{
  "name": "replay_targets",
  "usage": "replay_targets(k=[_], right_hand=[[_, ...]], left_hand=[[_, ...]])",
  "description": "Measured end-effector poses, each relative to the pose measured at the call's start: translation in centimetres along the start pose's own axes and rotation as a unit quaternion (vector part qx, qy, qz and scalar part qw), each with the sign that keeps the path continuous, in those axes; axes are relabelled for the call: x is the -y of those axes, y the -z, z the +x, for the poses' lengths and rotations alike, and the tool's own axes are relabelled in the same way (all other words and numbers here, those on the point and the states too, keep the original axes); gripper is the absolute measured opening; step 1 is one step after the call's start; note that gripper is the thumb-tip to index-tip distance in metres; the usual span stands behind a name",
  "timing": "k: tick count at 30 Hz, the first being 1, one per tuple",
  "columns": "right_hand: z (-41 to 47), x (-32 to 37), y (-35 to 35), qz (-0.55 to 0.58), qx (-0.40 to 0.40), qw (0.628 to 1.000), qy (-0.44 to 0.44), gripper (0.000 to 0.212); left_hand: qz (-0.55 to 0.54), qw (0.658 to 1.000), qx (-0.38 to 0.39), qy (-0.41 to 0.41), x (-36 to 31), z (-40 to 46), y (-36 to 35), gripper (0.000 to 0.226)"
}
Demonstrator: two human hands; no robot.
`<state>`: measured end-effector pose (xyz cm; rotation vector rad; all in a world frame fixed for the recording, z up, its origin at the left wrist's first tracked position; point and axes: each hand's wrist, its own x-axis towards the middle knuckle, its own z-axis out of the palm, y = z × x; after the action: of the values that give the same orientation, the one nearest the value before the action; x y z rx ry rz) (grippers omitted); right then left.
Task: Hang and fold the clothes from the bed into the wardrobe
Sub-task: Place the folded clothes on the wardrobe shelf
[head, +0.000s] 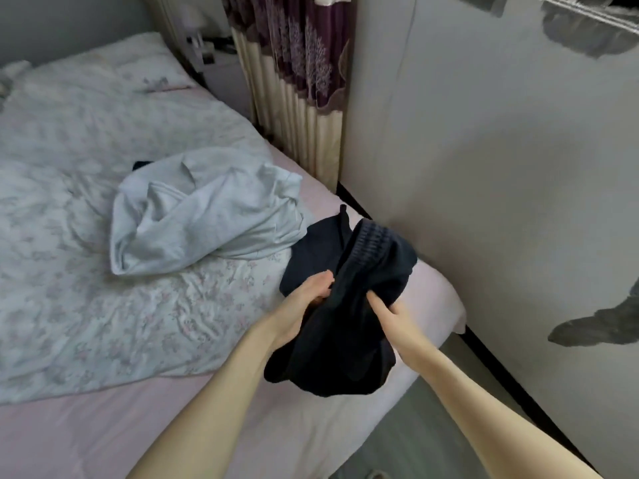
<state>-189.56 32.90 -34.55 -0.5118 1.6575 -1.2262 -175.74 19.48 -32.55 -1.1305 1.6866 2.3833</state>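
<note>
Both hands grip a dark knitted garment point(345, 305) above the bed's point(103, 444) corner: left hand point(307, 299) bunching one side, right hand point(387, 312) pinching the other. A pale shirt point(193, 216) lies crumpled beside it, unfolded; judging by this, most work remains.

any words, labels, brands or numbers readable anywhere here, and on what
None can be read.
The dark garment held by the left hand and right hand: no label or print shows.
The pale garment on the bed: no tag shows.
Small items on the bedside stand: too blurred to tell.
The curtain: tree pattern only, no text.
</note>
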Motion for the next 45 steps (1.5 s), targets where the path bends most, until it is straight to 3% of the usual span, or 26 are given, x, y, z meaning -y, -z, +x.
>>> replay_targets(k=[3,6,9,12,14,17,20,24,28,31,33,35,38,40,42,45], right_hand=[[-1.2,0.4,2.2,0.102,0.018,0.994,-0.021,0.023],[-2.8,0.5,4.6,0.131,-0.041,0.991,-0.008,0.032],[-4.9,2.2,7.3,0.056,-0.1,0.991,0.068,0.076],[-7.1,5.5,10.0,-0.104,-0.028,0.982,0.156,0.095],[-8.2,8.2,11.4,-0.164,0.045,0.973,0.154,0.088],[-10.0,11.5,12.0,-0.139,0.126,0.974,0.13,0.071],[-12.0,13.8,11.1,-0.192,0.146,0.961,0.134,0.059],[-15.5,15.8,10.0,-0.206,0.168,0.957,0.118,0.028],[-20.9,19.5,7.9,-0.132,0.03,0.944,0.3,0.01],[-25.5,22.7,6.4,-0.135,-0.063,0.905,0.399,0.017],[-28.1,24.2,5.5,-0.136,-0.106,0.881,0.44,0.019],[-31.0,25.0,4.3,-0.127,-0.145,0.861,0.471,0.016],[-35.2,25.3,3.2,-0.099,-0.212,0.833,0.502,0.014],[-38.0,24.6,3.3,-0.088,-0.265,0.814,0.509,0.011],[-41.0,23.5,4.1,-0.08,-0.309,0.804,0.501,0.011],[-45.1,22.6,6.4,-0.061,-0.346,0.809,0.471,0.013]], left_hand=[[0.18,0.981,-0.026,-0.07,-1.4,0.2,-2.5,0.057],[0.274,0.951,-0.062,-0.127,-2.1,0.2,-4.6,0.033],[0.356,0.921,-0.011,-0.16,-2.7,-0.8,-7.4,0.038],[0.465,0.867,0.009,-0.179,-4.4,-2.4,-10.3,0.038],[0.497,0.844,0.024,-0.202,-5.7,-3.8,-11.4,0.019],[0.546,0.802,0.005,-0.243,-7.2,-7.0,-12.6,0.017],[0.572,0.769,-0.059,-0.281,-8.5,-10.9,-13.0,0.023],[0.537,0.757,-0.171,-0.329,-10.5,-16.5,-12.2,0.019],[0.5,0.72,-0.282,-0.39,-13.5,-22.0,-12.6,0.029],[0.482,0.73,-0.294,-0.385,-14.9,-26.0,-14.2,0.073],[0.493,0.738,-0.279,-0.366,-14.5,-28.4,-14.8,0.09],[0.499,0.747,-0.272,-0.344,-13.5,-30.6,-14.4,0.076],[0.548,0.715,-0.308,-0.306,-12.0,-33.8,-13.9,0.019],[0.539,0.718,-0.309,-0.313,-11.4,-35.6,-14.3,0.012],[0.486,0.752,-0.279,-0.347,-11.6,-37.7,-15.7,0.011],[0.477,0.763,-0.229,-0.373,-13.3,-41.2,-18.6,0.017]])
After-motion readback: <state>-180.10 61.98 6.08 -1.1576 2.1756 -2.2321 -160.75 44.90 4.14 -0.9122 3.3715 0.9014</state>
